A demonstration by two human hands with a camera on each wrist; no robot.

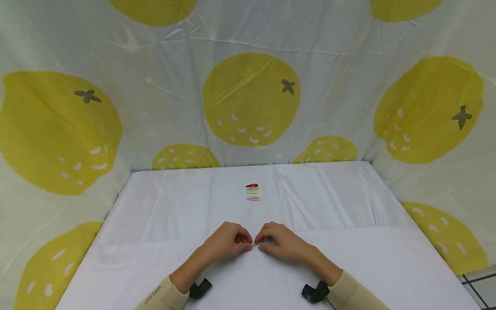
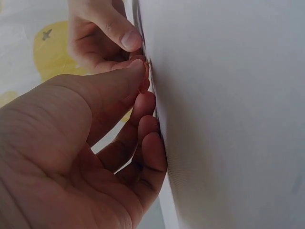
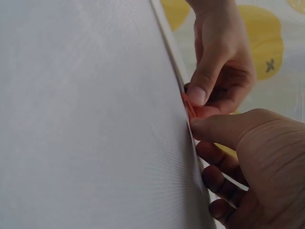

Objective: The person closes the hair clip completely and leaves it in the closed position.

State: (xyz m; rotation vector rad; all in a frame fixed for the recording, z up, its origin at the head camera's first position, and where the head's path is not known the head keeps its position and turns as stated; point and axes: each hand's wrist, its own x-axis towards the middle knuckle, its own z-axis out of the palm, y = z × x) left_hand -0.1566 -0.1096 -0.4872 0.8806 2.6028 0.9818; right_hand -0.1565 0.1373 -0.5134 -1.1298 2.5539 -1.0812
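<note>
Between the fingertips of both hands is a small orange-red snap hair clip (image 3: 188, 105), mostly covered by the fingers. My left hand (image 1: 229, 241) pinches one end with thumb and forefinger. From the other side, my right hand (image 1: 284, 242) pinches the opposite end, its other fingers loosely curled near the cloth. The left wrist view shows only a thin orange edge of the clip by the left thumb. Farther up the table, a neat column of several hair clips (image 1: 252, 192) lies flat, red at the top, then pink, yellow-green and pink.
A white cloth (image 1: 329, 200) with light creases covers the table. Behind and at both sides hangs a pale curtain (image 1: 333, 99) printed with large yellow fruit. Dark wrist devices (image 1: 315, 292) sit at both sleeve cuffs. Floor tiles (image 1: 482, 286) show at lower right.
</note>
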